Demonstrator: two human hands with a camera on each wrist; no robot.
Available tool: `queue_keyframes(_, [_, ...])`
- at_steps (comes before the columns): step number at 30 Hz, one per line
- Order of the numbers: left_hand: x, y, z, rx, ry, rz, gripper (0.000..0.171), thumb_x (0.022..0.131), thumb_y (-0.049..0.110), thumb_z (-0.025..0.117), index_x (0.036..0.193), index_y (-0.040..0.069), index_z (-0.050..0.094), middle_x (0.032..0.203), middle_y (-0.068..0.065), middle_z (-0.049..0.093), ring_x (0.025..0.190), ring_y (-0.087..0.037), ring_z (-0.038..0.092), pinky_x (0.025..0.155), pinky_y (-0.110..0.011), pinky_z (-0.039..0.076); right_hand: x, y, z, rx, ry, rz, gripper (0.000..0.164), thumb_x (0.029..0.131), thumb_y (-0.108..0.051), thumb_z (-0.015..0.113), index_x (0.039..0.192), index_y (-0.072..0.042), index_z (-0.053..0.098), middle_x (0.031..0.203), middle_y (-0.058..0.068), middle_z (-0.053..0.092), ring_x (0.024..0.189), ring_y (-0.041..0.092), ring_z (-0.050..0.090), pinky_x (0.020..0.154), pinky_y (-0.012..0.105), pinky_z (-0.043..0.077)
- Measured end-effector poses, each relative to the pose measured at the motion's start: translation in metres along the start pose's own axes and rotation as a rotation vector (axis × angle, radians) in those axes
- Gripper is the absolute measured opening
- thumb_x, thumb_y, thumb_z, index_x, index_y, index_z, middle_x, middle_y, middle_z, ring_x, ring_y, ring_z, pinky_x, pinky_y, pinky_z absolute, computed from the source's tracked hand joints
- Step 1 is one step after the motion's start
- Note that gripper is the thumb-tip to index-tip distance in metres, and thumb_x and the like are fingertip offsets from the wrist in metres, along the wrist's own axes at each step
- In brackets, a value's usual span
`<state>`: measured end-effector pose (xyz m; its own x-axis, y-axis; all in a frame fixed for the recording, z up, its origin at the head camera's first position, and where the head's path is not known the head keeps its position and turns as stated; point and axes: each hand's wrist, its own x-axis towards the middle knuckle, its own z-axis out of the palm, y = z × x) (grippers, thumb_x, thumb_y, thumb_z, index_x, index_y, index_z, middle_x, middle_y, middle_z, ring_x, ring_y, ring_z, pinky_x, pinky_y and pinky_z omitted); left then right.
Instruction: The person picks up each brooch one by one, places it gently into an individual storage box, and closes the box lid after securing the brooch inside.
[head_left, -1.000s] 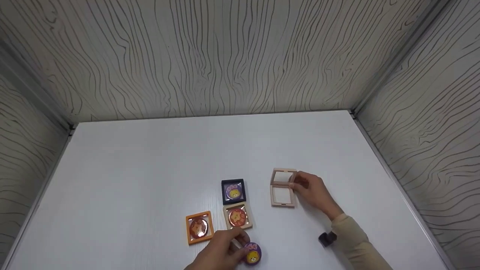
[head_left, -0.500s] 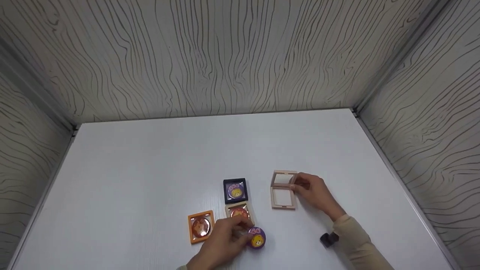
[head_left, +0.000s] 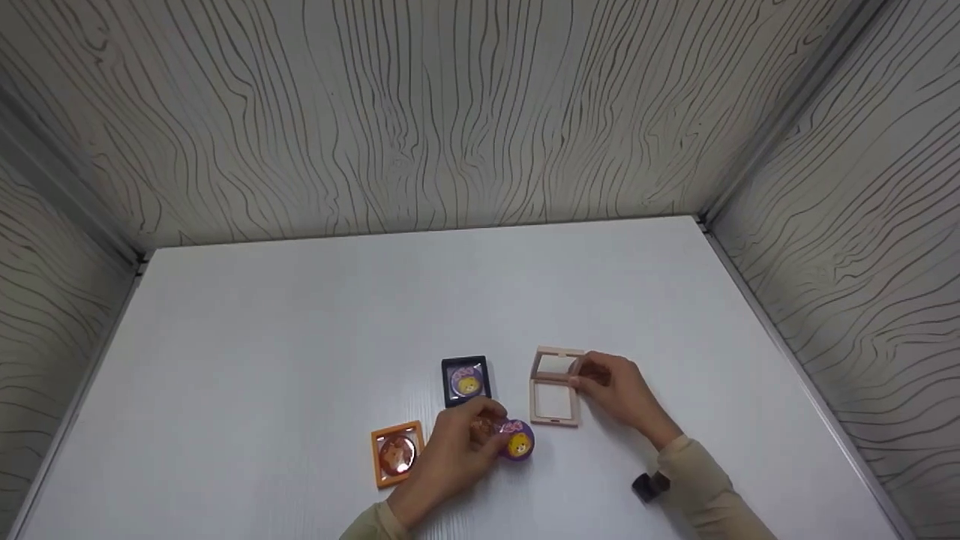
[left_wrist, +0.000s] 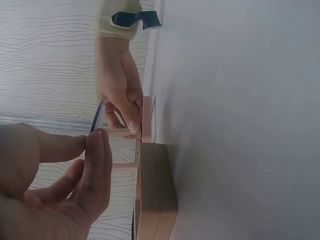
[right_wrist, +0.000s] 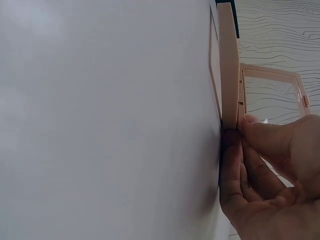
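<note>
Between thumb and fingers, my left hand [head_left: 452, 456] pinches a round purple badge [head_left: 519, 442] with a yellow bear on it. In the left wrist view the badge [left_wrist: 96, 117] is seen nearly edge-on, raised off the table. My right hand [head_left: 621, 394] grips the right side of a pink square display case [head_left: 553, 402] near its hinge. That case stands open, its clear-windowed lid [right_wrist: 272, 90] tilted up and its lower half flat on the table. A beige case [left_wrist: 157, 187] with a red badge lies mostly hidden beneath my left hand in the head view.
A dark blue case [head_left: 466, 380] holding a purple bear badge lies just beyond the left hand. An orange case [head_left: 397, 454] with a reddish badge is to its left. The white table [head_left: 300, 315] meets wood-patterned walls [head_left: 420, 120] at back and sides.
My left hand has carried the purple badge forward from the near table edge, over the beige case and closer to the pink case. The right hand keeps its hold on the pink case.
</note>
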<state>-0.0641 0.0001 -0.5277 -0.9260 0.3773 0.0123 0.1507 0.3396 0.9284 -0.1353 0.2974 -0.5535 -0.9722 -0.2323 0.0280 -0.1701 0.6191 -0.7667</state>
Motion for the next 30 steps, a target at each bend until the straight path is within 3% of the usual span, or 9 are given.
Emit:
queue_keyframes(7, [0.013,0.005,0.005,-0.020,0.006,0.013,0.021,0.092,0.015,0.074,0.111,0.016,0.065,0.107,0.002,0.067,0.072,-0.006,0.062,0.060,-0.021,0.053,-0.004,-0.004,0.003,-0.012,0.013,0.012,0.007,0.092,-0.022,0.074,0.095,-0.024,0.069,0.094,-0.012,0.069,0.091,0.009,0.067,0.082,0.027,0.055])
queue_keyframes(13, [0.024,0.009,0.011,-0.053,0.024,0.018,0.021,0.090,0.010,0.074,0.110,0.009,0.066,0.108,-0.003,0.068,0.073,-0.003,0.067,0.061,-0.020,0.055,-0.002,-0.004,0.005,-0.002,0.013,-0.003,0.007,0.091,-0.024,0.075,0.095,-0.025,0.069,0.094,-0.011,0.070,0.090,0.010,0.067,0.081,0.027,0.055])
queue_keyframes(23, [0.045,0.013,0.022,0.016,0.049,0.004,0.022,0.089,0.012,0.074,0.110,0.014,0.067,0.107,0.003,0.068,0.073,-0.003,0.064,0.064,-0.021,0.054,-0.003,-0.002,0.001,-0.008,0.003,0.022,0.007,0.091,-0.025,0.075,0.096,-0.027,0.070,0.096,-0.012,0.070,0.091,0.009,0.067,0.083,0.027,0.054])
queue_keyframes(30, [0.056,0.013,0.033,0.000,0.062,-0.031,0.024,0.089,0.011,0.075,0.112,0.013,0.066,0.107,0.003,0.067,0.072,-0.006,0.064,0.062,-0.021,0.053,-0.002,-0.001,0.001,0.027,-0.014,0.007,0.006,0.091,-0.025,0.074,0.095,-0.024,0.070,0.100,-0.009,0.070,0.098,0.012,0.069,0.087,0.028,0.055])
